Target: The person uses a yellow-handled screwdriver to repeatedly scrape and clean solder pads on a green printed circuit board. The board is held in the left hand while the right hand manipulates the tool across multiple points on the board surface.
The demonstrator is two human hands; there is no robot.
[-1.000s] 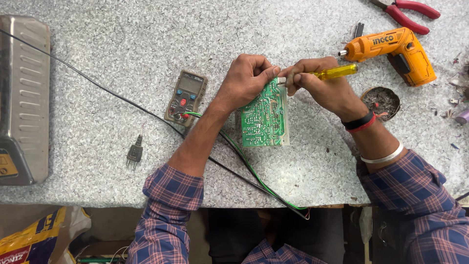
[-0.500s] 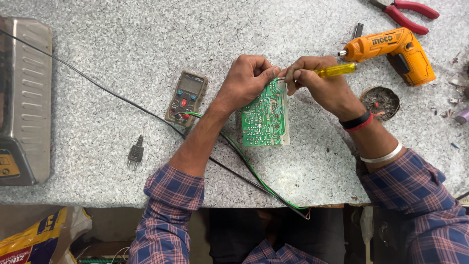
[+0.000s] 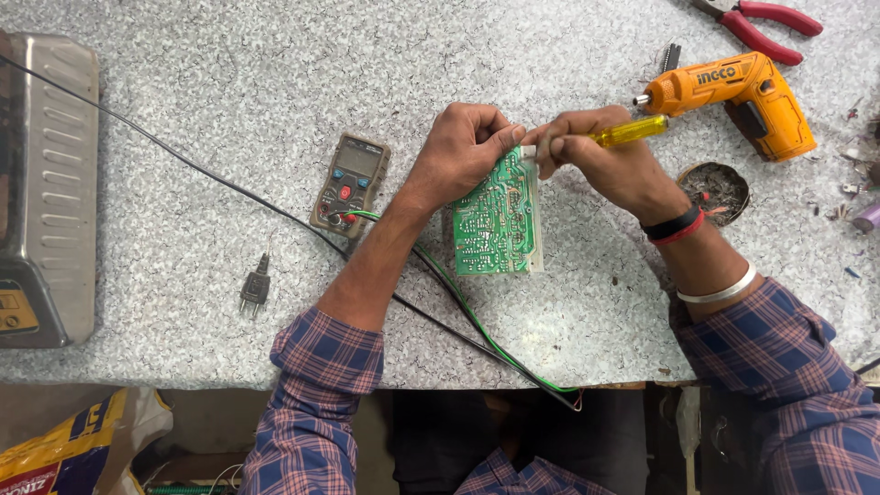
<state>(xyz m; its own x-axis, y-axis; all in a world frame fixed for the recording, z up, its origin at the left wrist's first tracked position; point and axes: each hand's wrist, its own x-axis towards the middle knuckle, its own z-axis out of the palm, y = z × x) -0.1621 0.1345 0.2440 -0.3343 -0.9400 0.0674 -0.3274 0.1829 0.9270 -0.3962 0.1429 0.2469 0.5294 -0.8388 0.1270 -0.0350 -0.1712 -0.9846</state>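
STEP: screwdriver work at circuit board (image 3: 496,220) top edge (judged) | HANDS: left hand (image 3: 463,151) pinching board, right hand (image 3: 596,160) gripping yellow screwdriver (image 3: 629,131) | NEXT: calls for steady tip, board braced on desk (image 3: 229,110).

I work at a speckled grey stone-topped bench (image 3: 229,82), evenly lit, with dim shadowed floor (image 3: 211,422) below its edge.

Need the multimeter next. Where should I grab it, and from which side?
Take the multimeter across its long edges at the upper, screen end, coming from above. It lies flat, and its leads leave the lower end beside the left hand's forearm, so the top is freer.
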